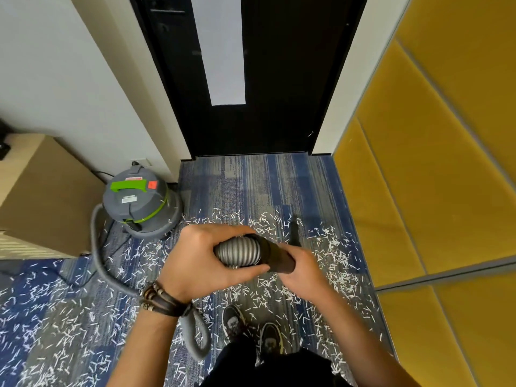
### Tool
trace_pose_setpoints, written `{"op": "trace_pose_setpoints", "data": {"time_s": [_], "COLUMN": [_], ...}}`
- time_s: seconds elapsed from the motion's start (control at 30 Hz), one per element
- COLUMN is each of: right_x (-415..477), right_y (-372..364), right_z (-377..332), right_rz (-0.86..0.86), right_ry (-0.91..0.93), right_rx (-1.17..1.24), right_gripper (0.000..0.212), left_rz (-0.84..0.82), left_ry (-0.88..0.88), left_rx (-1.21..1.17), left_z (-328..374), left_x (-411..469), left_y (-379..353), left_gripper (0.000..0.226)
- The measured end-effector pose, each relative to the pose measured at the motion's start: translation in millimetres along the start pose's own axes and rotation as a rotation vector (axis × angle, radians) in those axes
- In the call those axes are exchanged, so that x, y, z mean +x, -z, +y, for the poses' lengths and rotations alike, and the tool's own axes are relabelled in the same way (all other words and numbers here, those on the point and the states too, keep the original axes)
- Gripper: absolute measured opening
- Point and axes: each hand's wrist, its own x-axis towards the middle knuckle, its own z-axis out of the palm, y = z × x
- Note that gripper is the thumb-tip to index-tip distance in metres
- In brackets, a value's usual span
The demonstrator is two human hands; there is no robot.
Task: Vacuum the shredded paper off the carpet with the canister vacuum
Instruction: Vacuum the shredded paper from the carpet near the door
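Head view
- Canister vacuum [139,203], 1: grey drum, green handle on top, lid on, contents not visible; stands on the carpet [251,185] at the left wall, beside a brown cabinet [47,196]
- Hose [238,251], 1: grey, ribbed; runs from the drum across the carpet, loops near the feet and rises to the hands
- Black cuff [279,259], 1: joined to the hose end
- Left hand [203,261], 1: fingers wrapped round the ribbed hose end; dark bracelets [160,298] at the wrist
- Right hand [301,272], 1: fingers closed round the black cuff
- Shredded paper [335,263]: white strips, too many to count, strewn over the carpet from the drum to the yellow panels [432,163], thin towards the door [279,79]
- Shoes, 2: left [234,321], right [270,337], among the strips
- Dark narrow piece [294,233], 1: beyond the hands, kind unclear
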Motion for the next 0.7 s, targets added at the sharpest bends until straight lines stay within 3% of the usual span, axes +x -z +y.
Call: {"op": "trace_pose_setpoints", "data": {"time_s": [0.13, 0.47, 0.57, 0.7], "right_x": [0.7, 23.0, 28.2, 27.0], "right_y": [0.3, -37.5, -52.4, -86.6], "right_z": [-0.6, -21.6, -32.3, -50.6], "right_rz": [0.016, -0.031, -0.050, -0.042], "right_ry": [0.018, 0.016, 0.019, 0.054], "right_rx": [-0.003, -0.019, -0.024, -0.043], "right_gripper": [0.020, 0.024, 0.020, 0.031], "left_rz": [0.030, 0.027, 0.043, -0.002], "left_ry": [-0.008, 0.014, 0.024, 0.041], "left_rx": [0.073, 0.130, 0.143, 0.119], "left_z": [6.1, -21.4, -35.6, -58.0], "left_x": [-2.1, -17.1, -29.2, -54.3], "left_y": [1.5, 28.3, 43.7, 70.3], "left_gripper": [0.054, 0.054, 0.060, 0.071]}}
